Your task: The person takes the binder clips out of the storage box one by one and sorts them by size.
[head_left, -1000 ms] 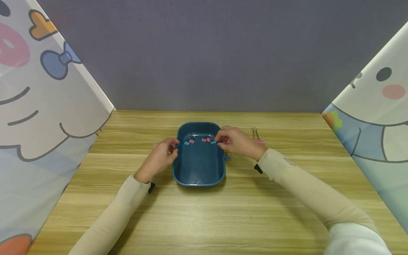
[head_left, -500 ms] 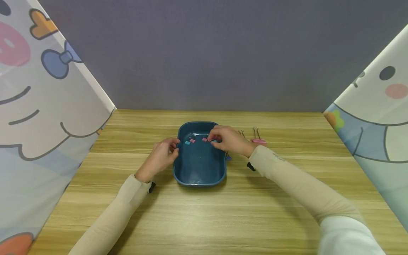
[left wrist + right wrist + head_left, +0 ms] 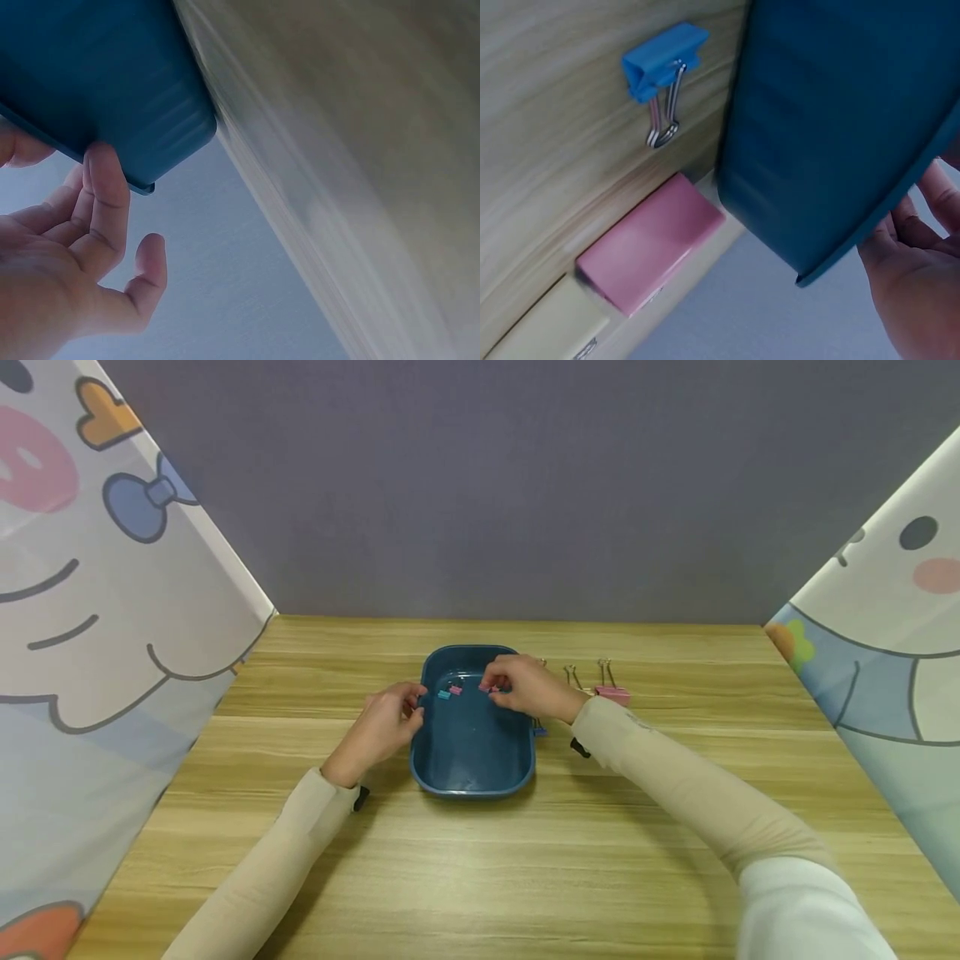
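Note:
A dark blue plastic tray (image 3: pixel 472 768) stands on the table, with small binder clips inside toward its far end. Among them are a light blue binder clip (image 3: pixel 444 695) and a pink binder clip (image 3: pixel 456 691) at left. My left hand (image 3: pixel 380 727) holds the tray's left rim; in the left wrist view one fingertip presses the outer wall and the thumb is partly behind the rim. Reaching over the right rim, my right hand (image 3: pixel 528 687) has thumb and index finger at a small pink clip (image 3: pixel 483 687). I cannot tell whether they pinch it.
Right of the tray lie larger binder clips: a pink one (image 3: pixel 612 695), a cream one (image 3: pixel 547 322) and another pink one (image 3: pixel 651 244). A blue binder clip (image 3: pixel 664 60) lies beside the tray's right wall. A grey panel (image 3: pixel 480 493) rises behind the wooden table (image 3: pixel 480 877).
My right hand has moved left, farther over the tray, now covering the light blue clip there. Larger clips on the right have come into view. My left hand stays at the rim.

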Motion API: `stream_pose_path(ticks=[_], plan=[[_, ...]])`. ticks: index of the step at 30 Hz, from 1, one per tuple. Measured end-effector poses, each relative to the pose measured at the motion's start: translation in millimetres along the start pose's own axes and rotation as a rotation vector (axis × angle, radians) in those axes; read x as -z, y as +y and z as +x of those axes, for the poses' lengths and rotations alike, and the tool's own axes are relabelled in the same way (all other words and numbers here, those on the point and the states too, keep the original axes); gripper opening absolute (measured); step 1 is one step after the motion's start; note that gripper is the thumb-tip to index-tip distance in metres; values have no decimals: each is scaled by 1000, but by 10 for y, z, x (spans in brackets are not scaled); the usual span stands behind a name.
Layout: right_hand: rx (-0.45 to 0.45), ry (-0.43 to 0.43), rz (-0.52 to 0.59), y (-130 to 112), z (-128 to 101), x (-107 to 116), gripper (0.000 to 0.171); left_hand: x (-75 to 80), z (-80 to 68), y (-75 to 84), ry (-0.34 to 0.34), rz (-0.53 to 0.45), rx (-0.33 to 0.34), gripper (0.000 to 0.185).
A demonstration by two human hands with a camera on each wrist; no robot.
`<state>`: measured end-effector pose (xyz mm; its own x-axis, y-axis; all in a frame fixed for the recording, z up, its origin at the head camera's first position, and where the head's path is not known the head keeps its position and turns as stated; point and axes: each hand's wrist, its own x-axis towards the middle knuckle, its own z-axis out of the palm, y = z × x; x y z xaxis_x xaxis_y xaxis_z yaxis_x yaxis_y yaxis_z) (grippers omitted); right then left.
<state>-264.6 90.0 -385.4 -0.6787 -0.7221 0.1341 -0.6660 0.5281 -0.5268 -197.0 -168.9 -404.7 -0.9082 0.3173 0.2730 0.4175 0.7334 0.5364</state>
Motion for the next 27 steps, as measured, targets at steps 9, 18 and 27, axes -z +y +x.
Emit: stream_pose_path(ticks=[9, 18, 27], plan=[[-46, -33, -51, 22, 135, -79, 12, -7, 9, 12, -19, -3, 23, 28], [-120, -64, -95, 35, 252, -127, 12, -6, 13, 2, -21, -18, 17, 27], [-177, -100, -135, 19, 341, -163, 12, 1, 7, 12, -14, -3, 26, 27]])
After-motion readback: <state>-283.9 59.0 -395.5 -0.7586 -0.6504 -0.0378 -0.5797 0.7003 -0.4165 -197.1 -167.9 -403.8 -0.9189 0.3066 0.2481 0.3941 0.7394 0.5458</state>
